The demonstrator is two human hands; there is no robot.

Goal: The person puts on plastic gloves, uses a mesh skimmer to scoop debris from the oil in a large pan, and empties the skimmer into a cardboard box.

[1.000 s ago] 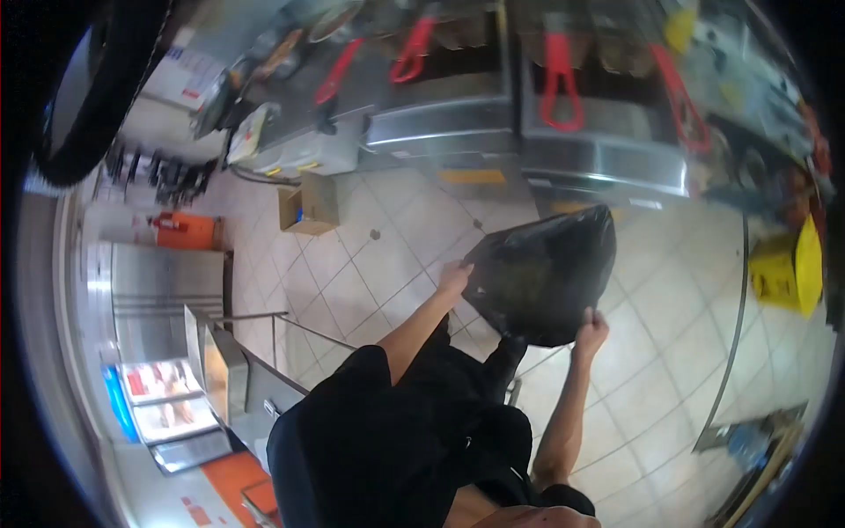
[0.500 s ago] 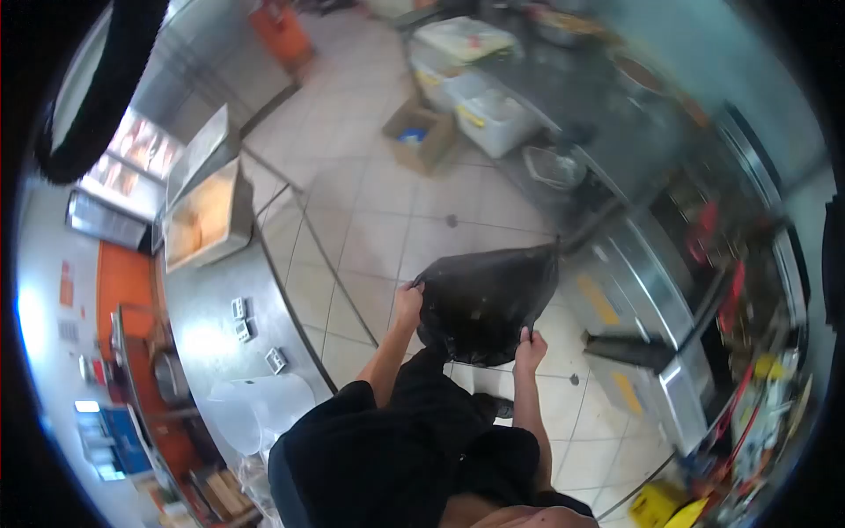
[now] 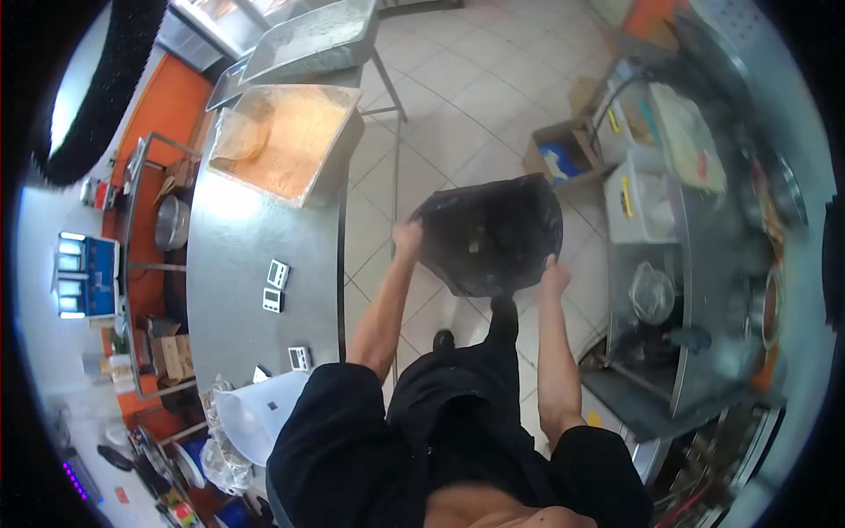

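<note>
I hold a black plastic bag (image 3: pixel 493 233) in front of me, above the tiled floor, with its mouth spread open towards me. My left hand (image 3: pixel 407 238) is closed on the left edge of its rim. On the opposite edge, my right hand (image 3: pixel 554 278) grips the rim near the lower corner. A small pale bit shows inside the bag; the rest of the inside is too dark to make out.
To my left runs a steel table (image 3: pixel 304 233) bearing a tub of orange crumbs (image 3: pixel 304 145), several small timers (image 3: pixel 277 274) and a clear plastic container (image 3: pixel 260 414). Ahead right are a cardboard box (image 3: pixel 563 154), white bins (image 3: pixel 641 202) and a steel counter (image 3: pixel 713 264).
I have moved forward and my view has turned right, so the crumb tub and box look nearer. Both hands still grip the bag.
</note>
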